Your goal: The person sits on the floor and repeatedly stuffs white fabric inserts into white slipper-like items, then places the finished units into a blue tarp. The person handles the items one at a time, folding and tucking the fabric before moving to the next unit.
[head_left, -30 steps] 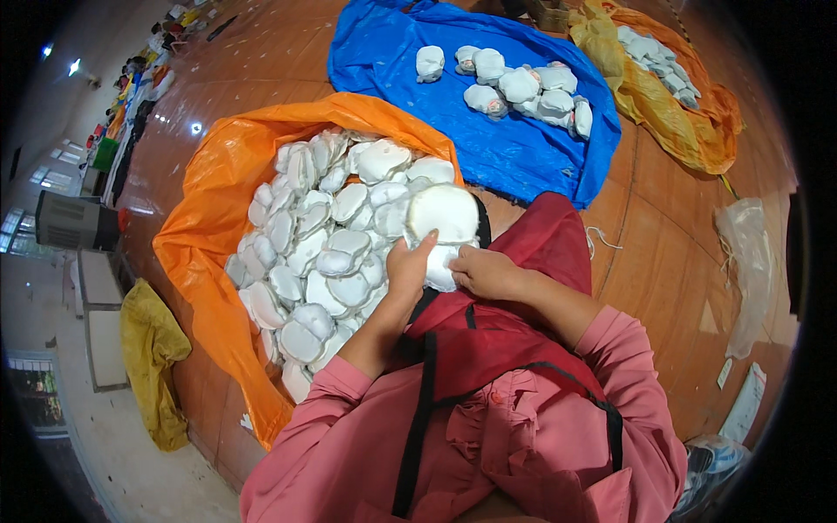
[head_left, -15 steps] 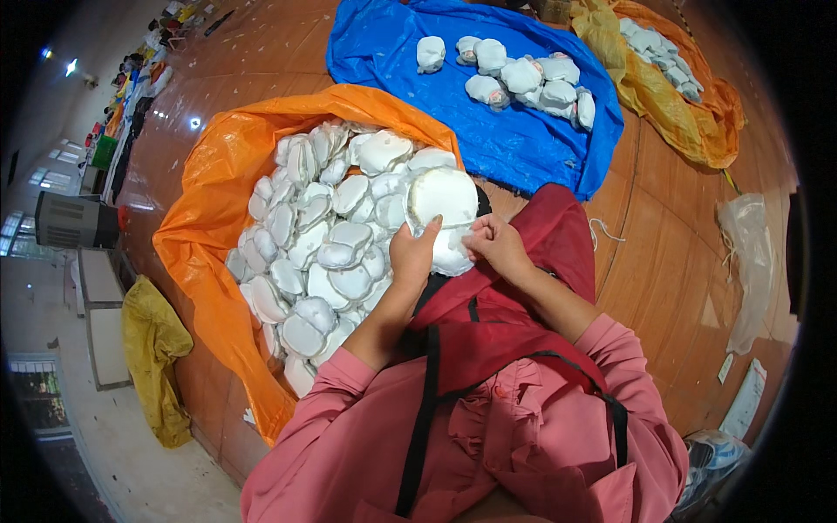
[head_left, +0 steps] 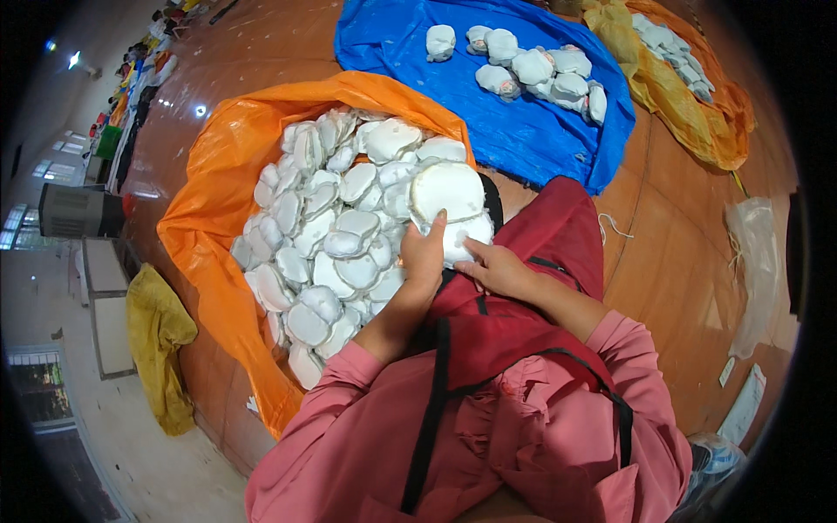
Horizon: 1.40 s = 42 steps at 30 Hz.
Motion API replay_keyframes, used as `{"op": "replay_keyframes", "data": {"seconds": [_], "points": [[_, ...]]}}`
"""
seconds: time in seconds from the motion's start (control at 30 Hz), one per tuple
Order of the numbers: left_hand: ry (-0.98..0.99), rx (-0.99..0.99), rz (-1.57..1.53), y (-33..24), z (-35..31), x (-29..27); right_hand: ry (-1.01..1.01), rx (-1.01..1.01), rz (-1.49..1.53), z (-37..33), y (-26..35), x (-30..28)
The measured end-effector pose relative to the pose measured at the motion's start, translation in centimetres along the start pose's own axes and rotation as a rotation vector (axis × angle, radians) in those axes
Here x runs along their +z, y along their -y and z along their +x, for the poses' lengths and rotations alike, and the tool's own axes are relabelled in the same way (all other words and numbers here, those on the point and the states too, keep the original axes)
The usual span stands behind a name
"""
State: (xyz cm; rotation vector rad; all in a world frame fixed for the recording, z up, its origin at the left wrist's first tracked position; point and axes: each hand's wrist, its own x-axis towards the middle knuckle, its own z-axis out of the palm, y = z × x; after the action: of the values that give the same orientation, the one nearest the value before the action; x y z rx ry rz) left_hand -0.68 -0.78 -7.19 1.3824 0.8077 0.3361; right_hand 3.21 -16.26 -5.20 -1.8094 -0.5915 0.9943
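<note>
A person in a pink top and dark red apron sits on a wooden floor, both hands on a white pad at the near edge of an orange sheet. The left hand grips the pad from its nine o'clock side, thumb raised against a second, rounder pad standing just above it; its other fingers are curled behind and hidden. The right hand meets the pad from four o'clock, fingers together, tips pressed on its lower edge. The held pad sits at the three o'clock rim of a heap of like white pads filling the orange sheet. At twelve o'clock lies a blue sheet with a smaller cluster of pads, and at one o'clock a yellow-orange sheet with more. A yellow cloth lies at nine o'clock.
</note>
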Motion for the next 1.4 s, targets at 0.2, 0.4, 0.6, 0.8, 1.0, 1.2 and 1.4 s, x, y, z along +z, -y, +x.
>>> {"op": "replay_keyframes", "data": {"seconds": [0.2, 0.4, 0.6, 0.8, 1.0, 1.2, 1.4], "points": [[0.002, 0.024, -0.037, 0.2, 0.0, 0.2, -0.239, -0.129, 0.322, 0.4, -2.9, -1.1], [0.03, 0.027, -0.028, 0.3, -0.1, 0.2, -0.331, -0.151, 0.572, 1.3, -2.6, -1.7], [0.046, 0.006, -0.038, 0.7, -0.3, 0.2, -0.51, -0.303, 0.069, 2.6, -2.1, -0.1], [0.043, -0.029, -0.151, 1.6, 0.3, -0.1, -0.346, -0.198, 0.014, 1.0, -3.3, -1.0], [0.059, -0.028, -0.019, 1.7, 0.2, 0.0, 0.116, 0.015, 0.122, -0.4, -2.2, -1.2], [0.066, -0.01, -0.107, 1.8, 0.3, 0.1, 0.071, 0.088, 0.346, 0.7, -1.6, -0.7], [0.043, -0.01, -0.053, 1.3, 0.1, 0.0, -0.336, -0.15, 0.274, 0.4, -4.6, 0.5]]}}
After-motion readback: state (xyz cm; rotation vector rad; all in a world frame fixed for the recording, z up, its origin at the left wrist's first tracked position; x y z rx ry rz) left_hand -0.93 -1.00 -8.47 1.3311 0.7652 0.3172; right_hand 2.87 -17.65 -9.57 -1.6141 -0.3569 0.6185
